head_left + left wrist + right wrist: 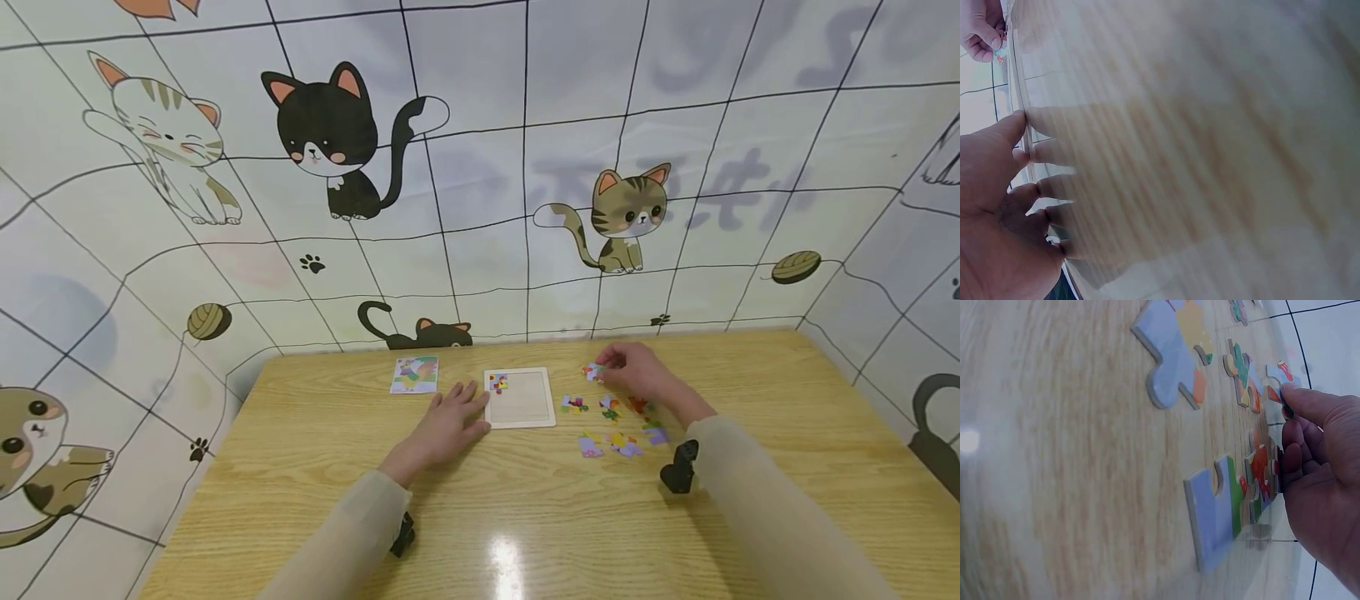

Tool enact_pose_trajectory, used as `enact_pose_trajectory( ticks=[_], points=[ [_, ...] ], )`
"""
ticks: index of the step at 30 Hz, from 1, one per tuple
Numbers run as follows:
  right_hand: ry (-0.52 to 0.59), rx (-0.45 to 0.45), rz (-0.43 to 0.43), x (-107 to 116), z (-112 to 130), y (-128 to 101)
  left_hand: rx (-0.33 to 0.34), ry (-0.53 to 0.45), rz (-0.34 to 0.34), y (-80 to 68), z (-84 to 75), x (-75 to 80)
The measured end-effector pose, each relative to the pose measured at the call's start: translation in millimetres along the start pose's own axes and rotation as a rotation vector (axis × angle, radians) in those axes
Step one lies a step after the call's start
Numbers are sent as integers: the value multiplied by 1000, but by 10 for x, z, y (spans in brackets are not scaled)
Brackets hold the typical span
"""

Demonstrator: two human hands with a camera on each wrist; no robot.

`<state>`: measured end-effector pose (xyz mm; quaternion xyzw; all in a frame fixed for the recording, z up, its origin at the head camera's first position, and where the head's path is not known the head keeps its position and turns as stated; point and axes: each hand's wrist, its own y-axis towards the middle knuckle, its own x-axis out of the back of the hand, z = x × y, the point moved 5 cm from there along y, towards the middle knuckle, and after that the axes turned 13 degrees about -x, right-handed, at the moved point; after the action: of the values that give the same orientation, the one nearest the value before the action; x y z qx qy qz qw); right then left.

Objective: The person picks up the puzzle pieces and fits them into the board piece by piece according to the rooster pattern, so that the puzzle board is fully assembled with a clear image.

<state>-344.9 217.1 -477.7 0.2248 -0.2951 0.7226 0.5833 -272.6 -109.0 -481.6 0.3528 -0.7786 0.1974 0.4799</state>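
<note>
My right hand [637, 372] pinches a jigsaw piece [591, 372], light blue with red patches, between thumb and fingers at the far right of the tray. In the right wrist view, that held piece [1276, 374] shows at the fingertips, beyond several loose pieces. My left hand [448, 425] lies palm down with fingers spread, its fingertips at the left rim of a pale wooden puzzle tray [522, 424]. Joined colourful pieces [498, 382] sit in the tray's upper left corner. Seen from the left wrist, the left hand [997, 206] has its fingertips against the wooden tabletop.
Several loose pieces lie right of the tray, among them a purple one [590, 447], a multicoloured one [574, 404] and a blue one [656, 435]. A picture card [415, 375] lies left of the tray. A cat-patterned wall covering [487, 275] rises behind the table [315, 467].
</note>
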Motion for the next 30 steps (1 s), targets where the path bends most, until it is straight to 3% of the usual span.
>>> enact_pose_trajectory(
  ticks=[15,30],
  points=[
    [-4,-19,0,-13,190,17,0,18,5,20,0,-21],
    [75,61,57,-423,594,152,3,-15,-8,9,1,-8]
  ],
)
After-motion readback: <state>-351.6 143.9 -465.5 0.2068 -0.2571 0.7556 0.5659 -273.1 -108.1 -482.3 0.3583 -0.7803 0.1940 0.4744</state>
